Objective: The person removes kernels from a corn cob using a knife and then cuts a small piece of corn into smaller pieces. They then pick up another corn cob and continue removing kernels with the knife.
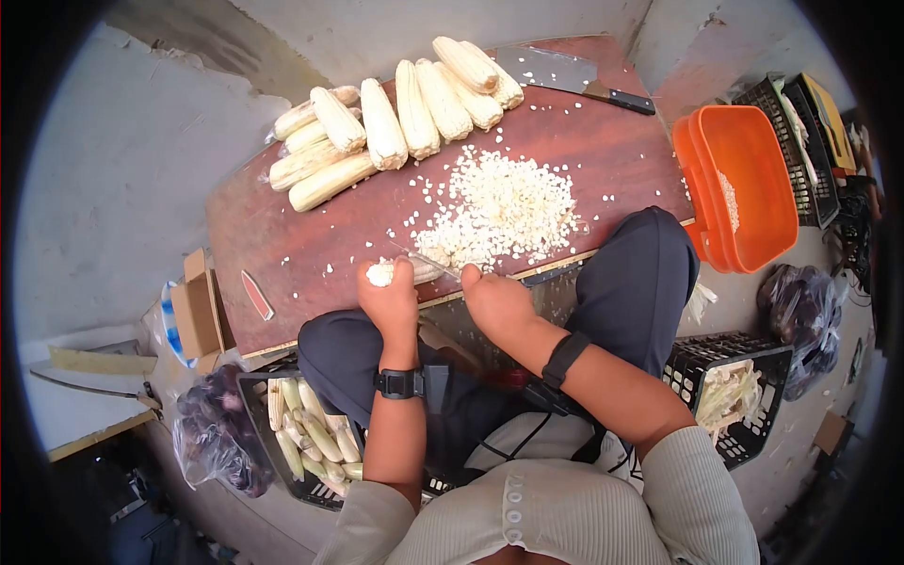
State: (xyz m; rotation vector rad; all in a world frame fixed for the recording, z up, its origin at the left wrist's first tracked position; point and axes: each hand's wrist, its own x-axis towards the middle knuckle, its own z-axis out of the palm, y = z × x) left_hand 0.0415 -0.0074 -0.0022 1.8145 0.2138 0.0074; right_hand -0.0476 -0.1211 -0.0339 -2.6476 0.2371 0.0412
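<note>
Near the front edge of the table, my left hand point(388, 299) is wrapped round an ear of white corn point(380, 274), whose end sticks out past the fingers. My right hand point(497, 303) grips a small knife, its thin blade point(428, 261) lying along the ear. Just beyond both hands spreads a heap of loose white kernels point(513, 202). Several whole husked ears point(384, 127) lie side by side farther back on the reddish table point(621, 141). The knife's handle is mostly hidden in my right fist.
A cleaver point(556, 73) lies at the table's back right, a red blade-shaped piece point(256, 295) at the left. An orange tub point(692, 169) with some kernels stands right. Black crates hold ears point(315, 433) at lower left and husks point(730, 395) at lower right. A cardboard box point(196, 315) stands left.
</note>
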